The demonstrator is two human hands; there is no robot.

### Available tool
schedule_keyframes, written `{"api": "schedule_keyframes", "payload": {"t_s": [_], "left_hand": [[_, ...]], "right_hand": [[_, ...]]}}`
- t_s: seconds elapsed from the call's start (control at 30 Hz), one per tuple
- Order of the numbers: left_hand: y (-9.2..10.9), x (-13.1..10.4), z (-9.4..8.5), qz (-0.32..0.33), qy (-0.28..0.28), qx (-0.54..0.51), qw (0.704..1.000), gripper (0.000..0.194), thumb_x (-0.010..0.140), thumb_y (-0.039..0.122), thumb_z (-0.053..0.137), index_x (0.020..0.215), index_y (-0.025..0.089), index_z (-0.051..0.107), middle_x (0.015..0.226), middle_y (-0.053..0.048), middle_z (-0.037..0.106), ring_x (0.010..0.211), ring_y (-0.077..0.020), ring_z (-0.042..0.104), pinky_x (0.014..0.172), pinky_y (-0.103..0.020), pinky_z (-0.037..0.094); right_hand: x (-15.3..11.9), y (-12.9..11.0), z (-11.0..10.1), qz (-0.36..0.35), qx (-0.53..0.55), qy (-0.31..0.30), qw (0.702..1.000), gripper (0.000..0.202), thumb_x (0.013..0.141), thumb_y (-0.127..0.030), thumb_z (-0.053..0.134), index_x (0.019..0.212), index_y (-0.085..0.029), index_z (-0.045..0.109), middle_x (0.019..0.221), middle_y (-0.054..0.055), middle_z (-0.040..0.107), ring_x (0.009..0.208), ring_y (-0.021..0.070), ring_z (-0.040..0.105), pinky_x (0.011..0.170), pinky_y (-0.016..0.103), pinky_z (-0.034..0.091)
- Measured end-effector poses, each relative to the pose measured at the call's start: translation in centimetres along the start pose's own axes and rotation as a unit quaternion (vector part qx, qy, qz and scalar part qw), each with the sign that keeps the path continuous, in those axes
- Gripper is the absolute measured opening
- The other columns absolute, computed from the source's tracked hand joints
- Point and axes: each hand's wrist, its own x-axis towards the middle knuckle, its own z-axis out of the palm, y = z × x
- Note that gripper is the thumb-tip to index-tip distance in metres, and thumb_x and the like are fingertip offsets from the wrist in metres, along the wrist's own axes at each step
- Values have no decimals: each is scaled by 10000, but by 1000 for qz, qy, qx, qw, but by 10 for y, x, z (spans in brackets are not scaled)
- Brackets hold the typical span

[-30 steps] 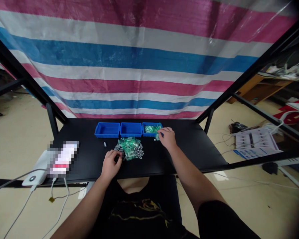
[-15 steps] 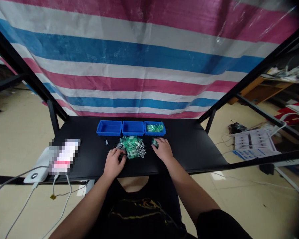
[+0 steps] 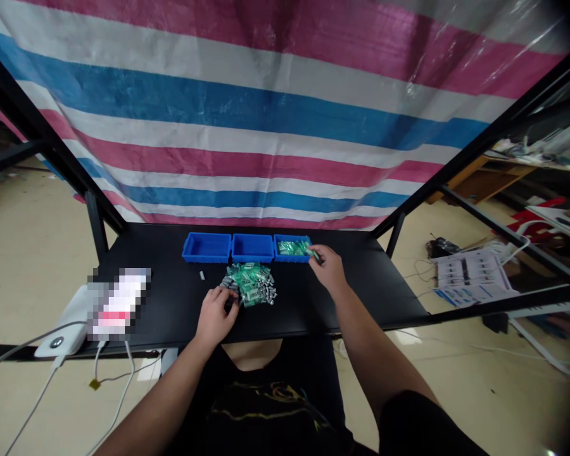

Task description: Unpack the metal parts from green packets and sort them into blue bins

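Green packets (image 3: 249, 273) lay heaped on the bench (image 3: 370, 291) among small silver pieces (image 3: 268, 292), with more inside the rightmost blue tray (image 3: 292, 258). The right hand (image 3: 330, 269), fingers nearly closed, seemed to pinch one green packet (image 3: 315, 255) at that tray's right edge — a loose grip there could drop it outside the rim. The left hand (image 3: 216, 316) was half curled at the heap's near-left side; whether it held anything, I couldn't tell. A careless sweep could scatter the loose heap.
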Motion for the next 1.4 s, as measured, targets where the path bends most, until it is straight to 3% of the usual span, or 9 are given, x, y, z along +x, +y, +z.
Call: {"api": "schedule_keyframes", "payload": {"t_s": [0.27,0.43,0.6,0.7,0.8,1.0,1.13,1.3,1.4], "left_hand": [[-1,0,-1,9,-4,-7,1000,109,909,229,565,955,242,663,1000,-63,680,949,-254,601,892,-406,471],[1,1,-2,9,-14,0,1000,102,914,244,564,939,247,663,982,-62,681,930,-255,607,876,-408,467],[0,1,-1,11,-20,8,1000,104,912,240,567,945,244,666,977,-58,679,925,-251,598,870,-402,462],[-1,1,-1,13,-20,9,1000,108,915,239,564,951,246,665,981,-57,676,928,-249,597,869,-396,459],[-1,1,-1,12,-21,6,1000,106,907,234,569,947,246,667,979,-57,675,927,-246,598,871,-393,457],[0,1,-2,11,-19,5,1000,113,901,227,568,942,245,672,972,-56,678,921,-245,597,866,-394,462],[1,1,-2,12,-16,8,1000,111,910,235,566,947,243,671,979,-60,680,924,-247,603,875,-400,464],[-1,1,-1,9,-14,5,1000,115,907,232,564,944,247,671,979,-60,683,925,-250,607,868,-403,469],[-1,1,-1,11,-17,4,1000,111,904,236,565,943,248,669,980,-62,683,925,-254,606,865,-407,470]], "right_hand": [[42,15,6,-58,-116,-187,974,325,865,-86,562,1093,-209,760,1100,76,705,922,191,679,887,313,539],[46,18,4,-61,-118,-175,976,235,925,-126,536,1044,-185,731,977,82,745,929,213,683,896,336,521],[40,17,-2,-83,-89,-230,966,156,916,-305,656,1009,-218,746,1048,72,746,929,215,702,868,329,536],[38,19,-5,-94,-79,-253,960,310,840,-180,687,1147,-219,711,1144,76,743,1036,227,704,935,339,532],[42,22,-8,-79,-87,-244,963,378,842,-49,561,1151,-219,699,1088,60,752,982,204,712,921,325,530],[47,19,0,-123,-92,-229,961,289,905,-79,528,1008,-216,761,1084,64,734,980,196,691,921,323,520],[41,13,13,-91,-172,-240,951,296,886,-59,553,966,-235,777,1038,58,767,1013,239,667,950,388,489],[21,-23,24,-86,-206,-134,966,276,869,-147,622,1114,-220,727,1089,108,738,1064,296,605,940,430,461],[3,-53,40,-117,-128,-162,971,203,903,-242,645,1094,-236,712,1101,92,723,1069,277,613,963,404,466]]}}
